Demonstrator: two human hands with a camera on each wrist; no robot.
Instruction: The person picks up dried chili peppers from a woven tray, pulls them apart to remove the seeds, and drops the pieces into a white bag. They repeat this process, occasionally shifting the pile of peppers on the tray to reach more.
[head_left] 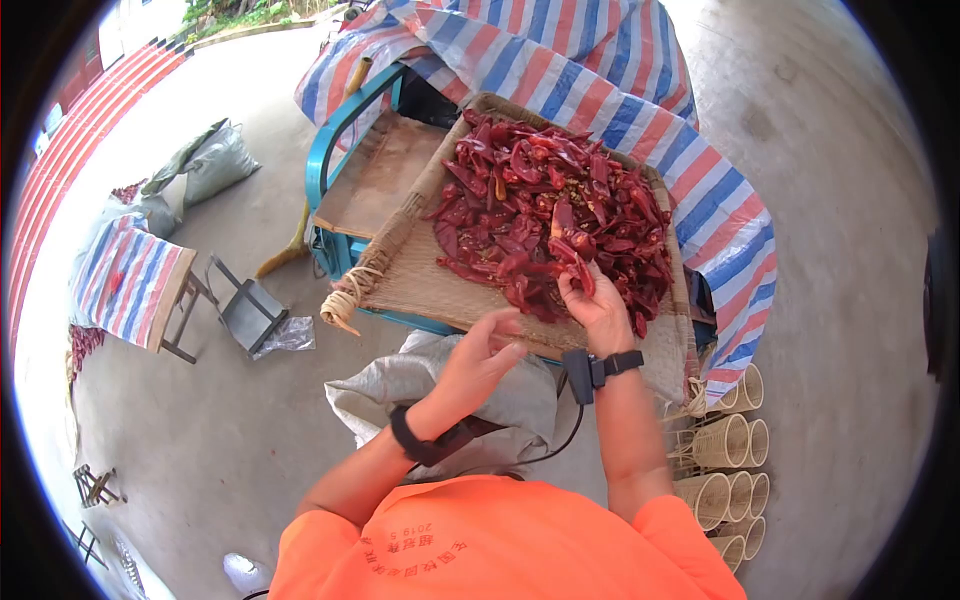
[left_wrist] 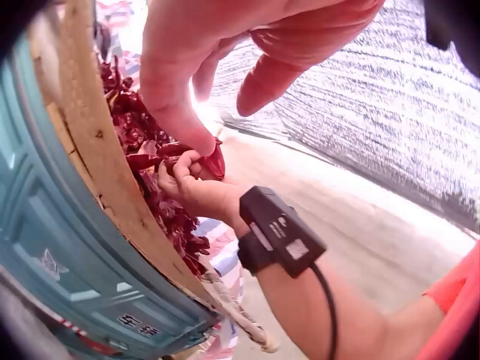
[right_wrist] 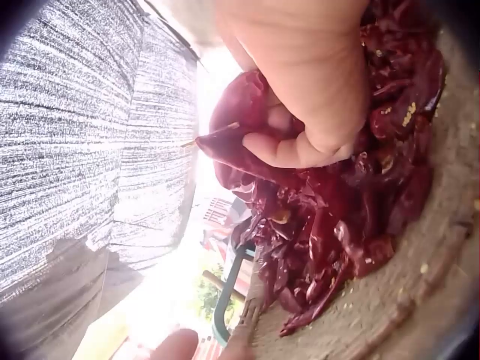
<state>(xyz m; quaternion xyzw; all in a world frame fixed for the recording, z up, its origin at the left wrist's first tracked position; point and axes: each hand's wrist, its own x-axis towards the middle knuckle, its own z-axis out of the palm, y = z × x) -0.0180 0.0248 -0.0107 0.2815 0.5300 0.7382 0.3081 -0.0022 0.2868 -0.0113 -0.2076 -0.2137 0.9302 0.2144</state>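
Note:
Dried red chili peppers [head_left: 530, 190] are heaped on a flat woven bamboo tray [head_left: 440, 270]. Over the tray's near side, my right hand [head_left: 598, 312] pinches red chili peppers between thumb and fingers. The right wrist view shows one held pepper [right_wrist: 225, 146] with its thin stem pointing away from the thumb. My left hand [head_left: 480, 365] hovers just off the tray's near edge, fingers loosely bent and holding nothing. In the left wrist view, its fingers [left_wrist: 176, 97] overlap the pepper tips that stick out of the right hand.
Beneath the tray is a blue metal cart [head_left: 325, 160], with striped tarp [head_left: 720, 210] behind and beside it. A pale woven sack [head_left: 370, 390] lies below the near edge. Several bamboo baskets [head_left: 720, 440] stand at right; a small chair [head_left: 250, 315] is at left.

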